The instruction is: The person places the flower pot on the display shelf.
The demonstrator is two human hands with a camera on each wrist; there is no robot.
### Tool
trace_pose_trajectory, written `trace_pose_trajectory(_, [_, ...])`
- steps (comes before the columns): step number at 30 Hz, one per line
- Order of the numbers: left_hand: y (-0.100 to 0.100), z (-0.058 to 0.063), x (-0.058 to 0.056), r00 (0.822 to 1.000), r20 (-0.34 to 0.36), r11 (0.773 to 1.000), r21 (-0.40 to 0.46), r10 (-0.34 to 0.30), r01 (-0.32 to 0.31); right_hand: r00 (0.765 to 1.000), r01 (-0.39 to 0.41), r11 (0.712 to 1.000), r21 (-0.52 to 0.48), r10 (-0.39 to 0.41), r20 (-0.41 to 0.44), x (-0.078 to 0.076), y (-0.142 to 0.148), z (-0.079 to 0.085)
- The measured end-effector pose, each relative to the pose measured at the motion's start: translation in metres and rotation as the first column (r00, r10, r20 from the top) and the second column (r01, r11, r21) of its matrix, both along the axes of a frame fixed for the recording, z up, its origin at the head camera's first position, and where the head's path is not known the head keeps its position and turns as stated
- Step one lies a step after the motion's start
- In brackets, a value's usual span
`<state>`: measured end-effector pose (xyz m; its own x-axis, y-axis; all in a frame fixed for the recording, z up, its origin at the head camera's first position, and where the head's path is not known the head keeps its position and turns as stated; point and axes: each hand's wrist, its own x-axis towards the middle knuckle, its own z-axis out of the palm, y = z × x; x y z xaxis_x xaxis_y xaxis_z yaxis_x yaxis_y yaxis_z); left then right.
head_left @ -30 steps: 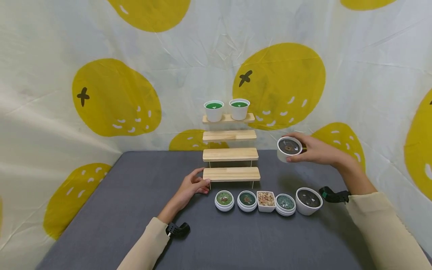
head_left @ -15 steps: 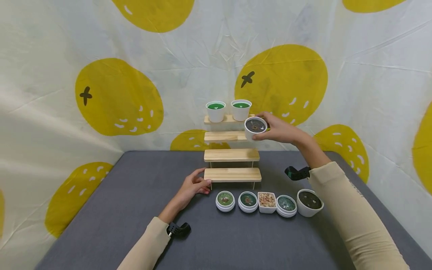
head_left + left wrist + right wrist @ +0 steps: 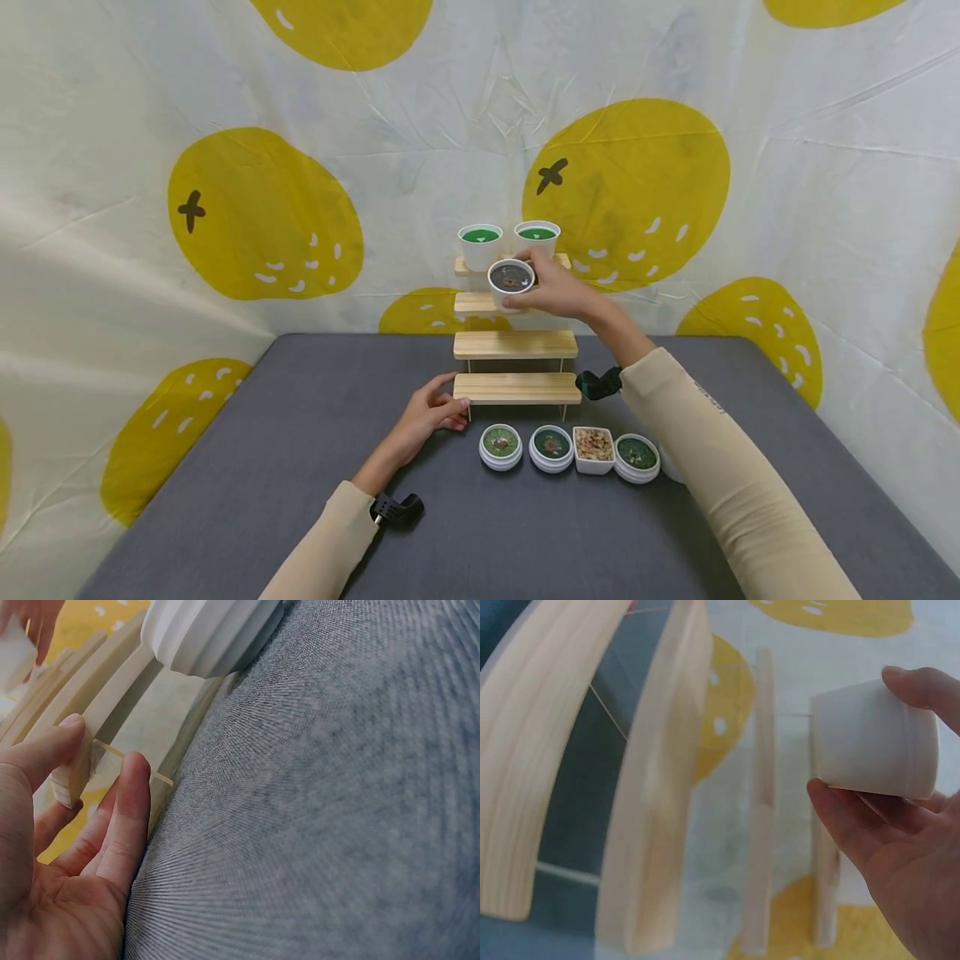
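Note:
My right hand grips a white cup with a dark grey top, fingers and thumb on opposite sides. In the head view the cup overlaps the second-highest shelf of a stepped wooden stand; the right wrist view shows the white cup upended sideways by the camera's angle. My left hand pinches the left end of the lowest shelf, thumb on one face and fingers beneath. Two white cups with green tops, a left one and a right one, stand on the top shelf.
Before the stand, a row holds a light green-topped pot, a dark green-topped pot, a square dish of chips and another round pot. My right sleeve mostly hides a white cup. A patterned cloth hangs behind.
My right hand has carried the dark-topped cup leftward and up, from right of the stand to in front of its upper shelves. The left hand has stayed at the lowest shelf.

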<state>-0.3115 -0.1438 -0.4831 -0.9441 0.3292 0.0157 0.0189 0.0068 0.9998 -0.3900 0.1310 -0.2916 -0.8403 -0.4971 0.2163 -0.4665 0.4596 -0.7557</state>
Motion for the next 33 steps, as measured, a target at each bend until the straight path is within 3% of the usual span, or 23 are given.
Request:
trace_pose_trajectory(16, [-0.002,-0.003,-0.001,1.000,0.000,1.000,-0.008,0.001,-0.001,0.991,0.134,0.991,-0.002,-0.134,0.007,-0.006,-0.032,-0.018])
trace_pose_trajectory(33, [-0.001,-0.002,-0.002,1.000,0.000,1.000,-0.030,0.006,-0.006,0.981,0.191,0.981,-0.044,-0.191,-0.008,-0.013,-0.044,-0.030])
